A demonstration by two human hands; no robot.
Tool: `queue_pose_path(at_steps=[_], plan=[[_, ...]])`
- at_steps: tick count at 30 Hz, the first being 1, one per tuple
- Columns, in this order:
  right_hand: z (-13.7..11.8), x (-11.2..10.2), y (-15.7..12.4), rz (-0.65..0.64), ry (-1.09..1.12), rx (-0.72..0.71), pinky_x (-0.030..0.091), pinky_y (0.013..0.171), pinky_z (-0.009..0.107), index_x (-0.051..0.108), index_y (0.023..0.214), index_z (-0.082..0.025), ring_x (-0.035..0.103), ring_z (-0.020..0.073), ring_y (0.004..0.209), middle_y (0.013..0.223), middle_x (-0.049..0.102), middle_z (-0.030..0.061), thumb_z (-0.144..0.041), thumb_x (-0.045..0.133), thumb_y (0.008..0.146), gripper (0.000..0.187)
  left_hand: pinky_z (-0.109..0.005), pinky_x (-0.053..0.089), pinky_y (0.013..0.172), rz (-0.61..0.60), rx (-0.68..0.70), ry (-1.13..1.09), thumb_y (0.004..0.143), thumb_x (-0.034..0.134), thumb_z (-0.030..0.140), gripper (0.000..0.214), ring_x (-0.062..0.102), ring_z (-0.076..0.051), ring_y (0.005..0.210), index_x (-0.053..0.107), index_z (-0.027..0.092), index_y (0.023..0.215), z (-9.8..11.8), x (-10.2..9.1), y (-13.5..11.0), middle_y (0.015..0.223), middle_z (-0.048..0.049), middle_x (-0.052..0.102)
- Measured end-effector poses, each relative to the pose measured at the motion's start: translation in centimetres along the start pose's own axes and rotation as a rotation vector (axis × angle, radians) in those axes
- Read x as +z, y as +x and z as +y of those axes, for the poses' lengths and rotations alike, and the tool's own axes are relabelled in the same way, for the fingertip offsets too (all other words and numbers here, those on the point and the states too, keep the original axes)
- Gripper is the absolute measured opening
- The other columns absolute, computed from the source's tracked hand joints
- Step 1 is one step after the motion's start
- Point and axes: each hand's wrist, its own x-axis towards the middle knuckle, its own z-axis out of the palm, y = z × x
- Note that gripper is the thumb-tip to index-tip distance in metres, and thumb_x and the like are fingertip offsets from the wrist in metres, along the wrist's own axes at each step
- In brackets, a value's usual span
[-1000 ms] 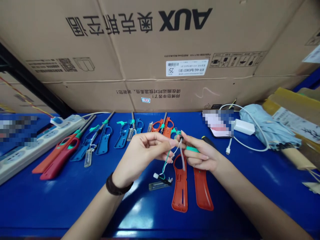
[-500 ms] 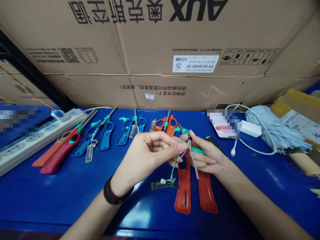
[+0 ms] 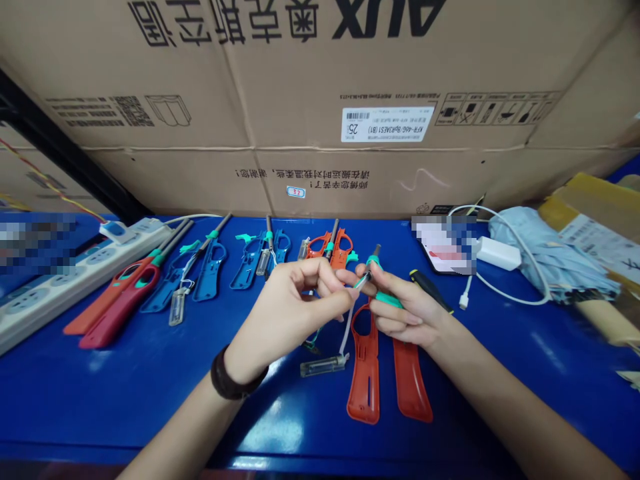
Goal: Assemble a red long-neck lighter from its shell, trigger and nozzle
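**Lighter nozzle held in both hands over blue counter**

The right hand (image 3: pixel 406 312) had a clenched grip on a metal lighter nozzle (image 3: pixel 373 261) with a green collar, its fingers curled and thumb closed over the top. The left hand (image 3: pixel 293 308) grasped the nozzle's lower end in a tight pinch of thumb and forefinger. The nozzle was tilted, tip up and to the far right, above the blue counter (image 3: pixel 150 413).

A white wire (image 3: pixel 345 332) ran from the hands down to a clear plastic tube (image 3: pixel 323 365) lying on the counter. Two red lighter shell halves (image 3: pixel 364 373) lay apart, near and below the right hand. A black-handled screwdriver (image 3: pixel 429 290) lay just right of that hand.

Red and blue lighter bodies (image 3: pixel 210 270) stood in a far row, with a power strip (image 3: pixel 65 287) at far left. The far cardboard box (image 3: pixel 300 100) bore upside-down "AUX" print and a label reading "KFR-46G/BpR3AES1 (B1)".
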Motion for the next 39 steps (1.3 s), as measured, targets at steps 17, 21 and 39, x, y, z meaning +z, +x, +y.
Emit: queue_pose_path(at_steps=[17,21,39], plan=[[0.4,1.5,0.4,0.291,-0.192,-0.095,0.009,0.026,0.012,0.064,0.084,-0.019,0.021,-0.0043,0.026,0.066,0.064,-0.0078,-0.033,0.071,0.074,0.018,-0.020,0.035,0.051,-0.077,-0.040,0.082,0.070,0.058,0.019,0.016,0.046,-0.007,0.051,0.046,0.017,0.059,0.0,-0.2,0.3,0.053,0.0053,0.050],[0.4,1.6,0.3,0.263,-0.222,-0.093,0.009,0.026,0.011,0.062,0.084,-0.019,0.017,-0.0024,0.026,0.050,0.053,-0.0114,-0.032,0.069,0.076,0.017,-0.020,0.036,0.053,-0.087,-0.042,0.095,0.071,0.058,0.019,0.017,0.048,-0.008,0.052,0.046,0.017,0.059,-0.1,-0.2,0.3,0.053,0.0054,0.050],[-0.2,1.4,0.0,0.363,-0.854,-0.235,0.013,0.033,0.019,0.066,0.083,-0.018,0.020,0.0030,0.036,0.045,0.035,-0.0100,-0.035,0.065,0.079,0.018,-0.023,0.044,0.065,-0.183,-0.030,0.306,0.079,0.060,0.027,0.015,0.058,-0.012,0.063,0.061,0.015,0.070,-0.2,-1.1,0.5,0.064,-0.0001,0.065]])
